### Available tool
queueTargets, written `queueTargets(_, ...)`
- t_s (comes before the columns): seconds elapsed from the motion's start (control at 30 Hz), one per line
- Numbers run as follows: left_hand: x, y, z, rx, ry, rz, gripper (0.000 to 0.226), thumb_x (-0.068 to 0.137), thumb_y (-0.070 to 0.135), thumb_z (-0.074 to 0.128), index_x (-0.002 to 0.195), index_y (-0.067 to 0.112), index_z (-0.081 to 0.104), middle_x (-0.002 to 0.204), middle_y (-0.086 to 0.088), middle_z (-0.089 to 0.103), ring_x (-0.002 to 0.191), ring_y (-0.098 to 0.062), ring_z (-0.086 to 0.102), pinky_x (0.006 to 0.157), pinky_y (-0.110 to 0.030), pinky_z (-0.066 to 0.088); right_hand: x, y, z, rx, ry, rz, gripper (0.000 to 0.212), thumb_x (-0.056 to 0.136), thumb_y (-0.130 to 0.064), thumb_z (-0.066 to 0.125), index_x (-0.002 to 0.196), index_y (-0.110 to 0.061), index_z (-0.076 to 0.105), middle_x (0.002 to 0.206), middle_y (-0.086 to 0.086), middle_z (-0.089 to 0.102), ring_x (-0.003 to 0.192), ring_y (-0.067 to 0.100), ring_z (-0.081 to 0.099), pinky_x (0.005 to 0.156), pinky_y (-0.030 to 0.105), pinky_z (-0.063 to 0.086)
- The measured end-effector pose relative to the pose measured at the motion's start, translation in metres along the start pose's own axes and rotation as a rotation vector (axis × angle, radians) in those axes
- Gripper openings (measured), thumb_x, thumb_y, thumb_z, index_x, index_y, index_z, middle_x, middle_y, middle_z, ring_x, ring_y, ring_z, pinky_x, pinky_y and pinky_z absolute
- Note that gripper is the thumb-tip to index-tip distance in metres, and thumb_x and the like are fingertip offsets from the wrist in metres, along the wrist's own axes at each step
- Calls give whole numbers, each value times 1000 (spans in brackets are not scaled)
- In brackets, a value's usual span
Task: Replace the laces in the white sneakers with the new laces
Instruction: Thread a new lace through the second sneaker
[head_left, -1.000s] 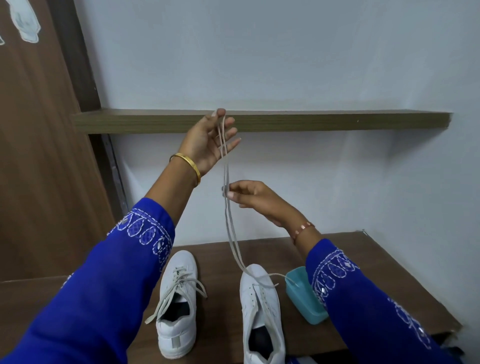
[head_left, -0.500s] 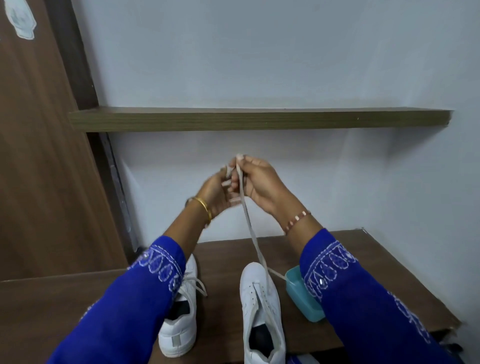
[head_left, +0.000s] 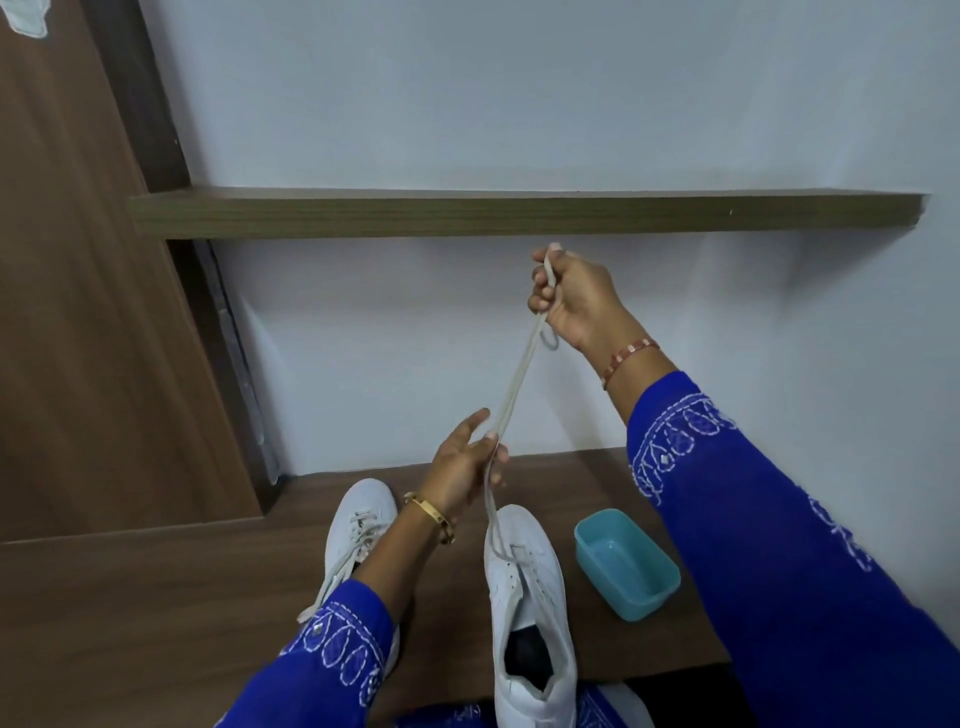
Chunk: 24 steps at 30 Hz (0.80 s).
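Two sneakers stood side by side on the table (head_left: 156, 597): the left sneaker (head_left: 358, 525) and, to its right, the right sneaker (head_left: 530, 597). A container (head_left: 626, 564) sat just right of the right sneaker. A lace (head_left: 511, 395) ran up from this sneaker, through the left hand (head_left: 465, 462), to the right hand (head_left: 576, 299) above. A shelf (head_left: 519, 214) hung on the wall behind.

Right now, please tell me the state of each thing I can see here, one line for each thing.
Right hand: raised, grips the lace's upper end.
Left hand: lower, fingers pinch the lace.
Lace: doubled, stretched from the right sneaker's front eyelets up to the right hand.
Right sneaker: upright, mostly unlaced, tongue open.
Left sneaker: upright, laced, lace ends loose.
Blue tub: open, looks empty.
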<state>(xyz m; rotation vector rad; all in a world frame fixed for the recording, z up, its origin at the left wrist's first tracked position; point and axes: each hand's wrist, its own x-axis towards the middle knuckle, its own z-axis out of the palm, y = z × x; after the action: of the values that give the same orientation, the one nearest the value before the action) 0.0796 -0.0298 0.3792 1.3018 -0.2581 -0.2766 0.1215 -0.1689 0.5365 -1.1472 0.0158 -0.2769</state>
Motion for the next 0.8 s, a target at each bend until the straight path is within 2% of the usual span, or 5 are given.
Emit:
queueTargets(0.13,-11,-30,-21,170,-50,-89,27,98,16,39,96,13,65,52,8,51,43,-4,45,52,-19,42,11,-2,-9,-24,42,-3,29,101,-13,32,81,-6,51,59,3,40,42,8,30,42,20,25)
queueTargets(0.4,-18,-58,-43,136,33,-284,28,98,17,40,78,7,58,51,3,51,37,-5,45,45,-20,48,32,39,-31,-191,98,80,30,99,-8,30,81,-5,53,63,5,41,49,11,32,47,22,28)
queueTargets(0.53,-10,-55,-37,-122,101,-340,28,99,16,38,83,7,59,50,5,56,39,-7,49,47,-21,51,36,82,-58,-676,-63,254,26,98,-12,36,95,1,59,75,12,57,63,18,53,61,26,44)
queueTargets(0.67,-1,-53,-32,-295,115,-390,26,99,10,37,88,6,60,63,-2,68,53,-12,65,56,-27,58,23,118,-82,-1452,-223,357,26,95,-19,46,88,2,60,80,11,56,61,18,49,55,25,38)
queueTargets(0.8,6,-59,-29,-420,181,-404,24,98,6,37,89,4,59,68,-8,71,63,-16,70,65,-29,57,-23,141,-90,-1377,-335,378,29,90,-24,58,66,-6,54,62,4,55,48,13,51,48,21,43)
